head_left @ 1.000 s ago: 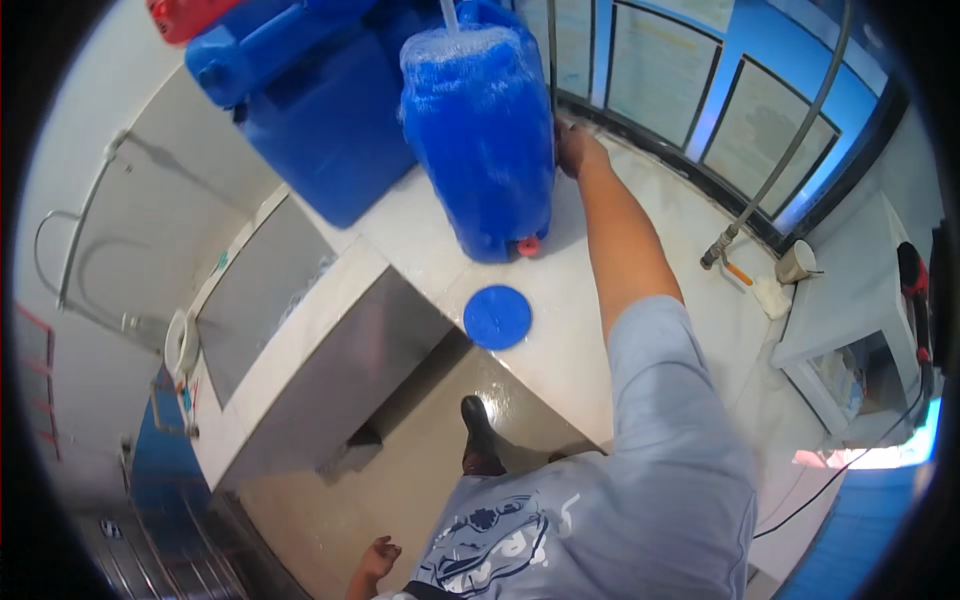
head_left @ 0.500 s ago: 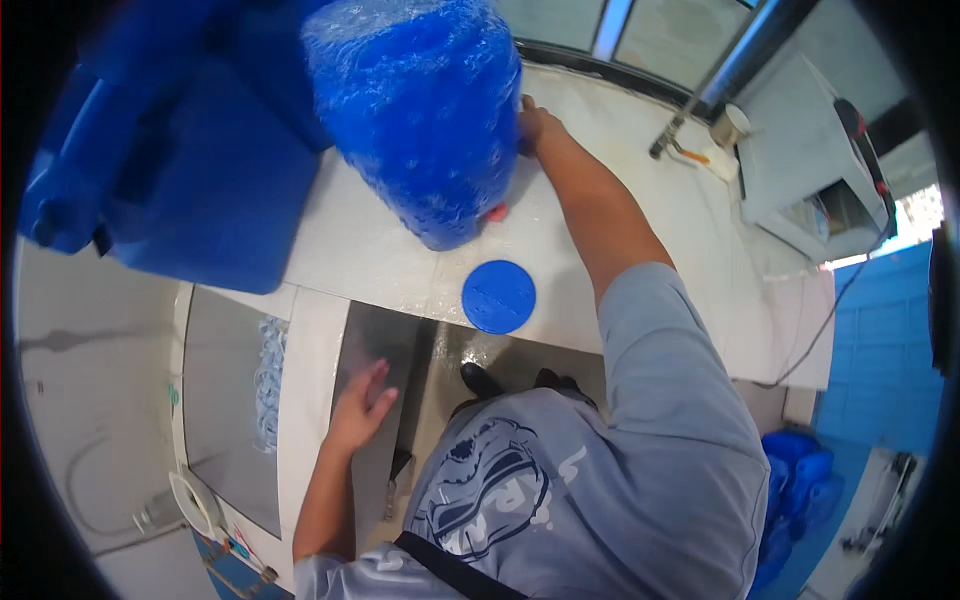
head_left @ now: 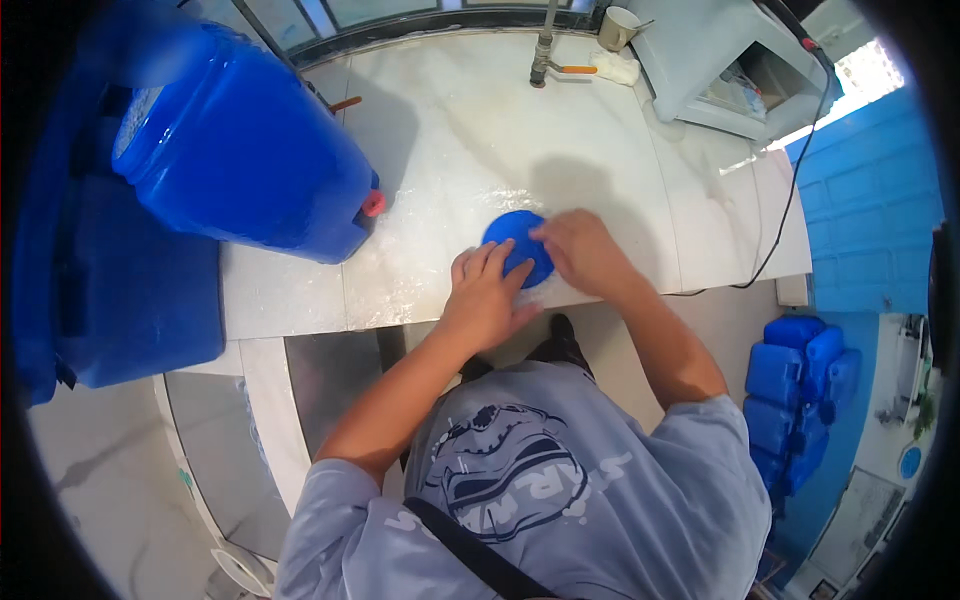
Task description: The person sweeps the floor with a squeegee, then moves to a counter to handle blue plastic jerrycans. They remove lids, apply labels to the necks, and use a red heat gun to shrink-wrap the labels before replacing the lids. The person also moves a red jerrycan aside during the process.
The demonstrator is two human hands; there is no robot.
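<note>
A round flat blue lid [head_left: 518,228] lies near the front edge of the white counter, between my hands. My left hand [head_left: 485,295] reaches over its near left side, fingers spread and resting on it. At the lid's right edge, the fingers of my right hand [head_left: 585,252] are curled together against the rim; their tips are partly hidden. To the left stands a large blue plastic container [head_left: 255,150], tilted in the view, with a small pinkish-red plug [head_left: 374,203] low on its right side. Neither hand touches it.
Bigger blue containers [head_left: 140,290] crowd the far left. A tap with an orange handle [head_left: 572,70] rises at the back, near a mug [head_left: 618,28] and a white box-like appliance [head_left: 715,75]. Its black cable [head_left: 790,200] trails over the counter. Several blue containers [head_left: 785,385] are stacked right.
The view has swung to the right. My right hand has left the blue container and come down to the lid. My left hand has risen from below the counter edge onto the lid.
</note>
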